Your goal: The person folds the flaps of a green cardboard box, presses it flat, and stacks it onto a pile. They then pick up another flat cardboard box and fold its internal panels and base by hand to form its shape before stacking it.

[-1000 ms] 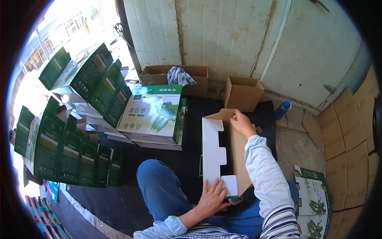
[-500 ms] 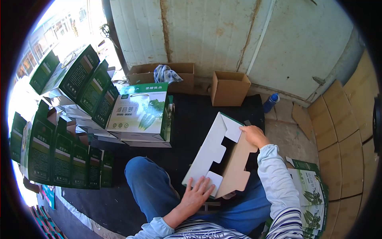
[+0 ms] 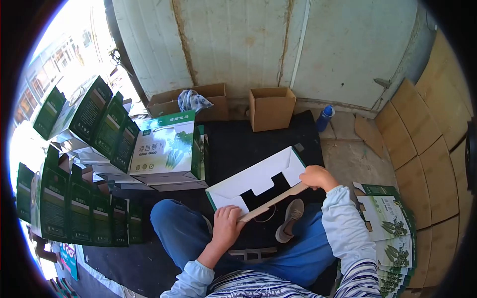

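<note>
A partly folded carton (image 3: pixel 248 180) lies across my lap, its white panel with notched tabs facing up and a dark opening beside it. My right hand (image 3: pixel 319 178) grips the carton at its right end, at the brown flap. My left hand (image 3: pixel 227 223) is closed around the flap's left end, near a small white tab; its fingertips are partly hidden. A brown inner side of the flap shows edge-on between both hands. Below the carton, a thin cord loop (image 3: pixel 267 216) hangs near my shoe.
Printed green and white cartons (image 3: pixel 164 146) are stacked at left. Flat printed cartons (image 3: pixel 392 223) lie at right beside a wall of brown boxes (image 3: pixel 437 179). Open brown boxes (image 3: pixel 271 111) and a blue bottle (image 3: pixel 325 118) stand along the back wall.
The carton has turned from steeply slanted to nearly crosswise, and its brown flap has swung to a narrow edge. My left hand has gone from lying flat to gripping; the view has shifted right.
</note>
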`<state>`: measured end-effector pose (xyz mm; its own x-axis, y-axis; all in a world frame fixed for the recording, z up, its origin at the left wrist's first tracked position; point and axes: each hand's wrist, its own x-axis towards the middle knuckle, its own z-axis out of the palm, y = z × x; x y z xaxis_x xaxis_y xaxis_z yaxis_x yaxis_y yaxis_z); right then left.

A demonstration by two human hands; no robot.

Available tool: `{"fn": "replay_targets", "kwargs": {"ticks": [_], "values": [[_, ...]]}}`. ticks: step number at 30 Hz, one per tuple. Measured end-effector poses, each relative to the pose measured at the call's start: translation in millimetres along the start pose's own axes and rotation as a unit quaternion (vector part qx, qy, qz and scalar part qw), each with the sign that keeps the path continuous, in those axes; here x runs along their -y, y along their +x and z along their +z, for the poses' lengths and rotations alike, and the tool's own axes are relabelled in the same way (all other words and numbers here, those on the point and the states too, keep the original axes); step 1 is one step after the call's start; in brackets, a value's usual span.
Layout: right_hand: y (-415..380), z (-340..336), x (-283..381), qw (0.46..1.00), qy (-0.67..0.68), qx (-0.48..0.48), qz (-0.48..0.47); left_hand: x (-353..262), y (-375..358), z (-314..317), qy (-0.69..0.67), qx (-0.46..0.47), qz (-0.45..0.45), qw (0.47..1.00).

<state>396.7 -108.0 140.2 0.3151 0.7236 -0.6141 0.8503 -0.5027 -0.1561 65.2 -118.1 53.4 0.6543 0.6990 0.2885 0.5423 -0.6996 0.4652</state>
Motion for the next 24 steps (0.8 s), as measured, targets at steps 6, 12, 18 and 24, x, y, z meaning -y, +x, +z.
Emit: {"fn": "replay_targets", "kwargs": {"ticks": [6, 12, 18, 24], "values": [[23, 11, -37, 0.969, 0.231, -0.018, -0.085, 0, 3, 0, -0.053, -0.035, -0.067, 0.996], [25, 36, -16, 0.933, -0.008, -0.324, -0.158, 1, 10, 12, -0.04, -0.11, -0.145, 0.983], [5, 49, 6, 0.881, -0.112, -0.32, -0.33, -7, 15, 16, 0.147, -0.08, -0.054, 0.984], [18, 59, 8, 0.883, -0.151, -0.278, -0.347, -5, 11, 27, 0.15, 0.017, -0.043, 0.988]]}}
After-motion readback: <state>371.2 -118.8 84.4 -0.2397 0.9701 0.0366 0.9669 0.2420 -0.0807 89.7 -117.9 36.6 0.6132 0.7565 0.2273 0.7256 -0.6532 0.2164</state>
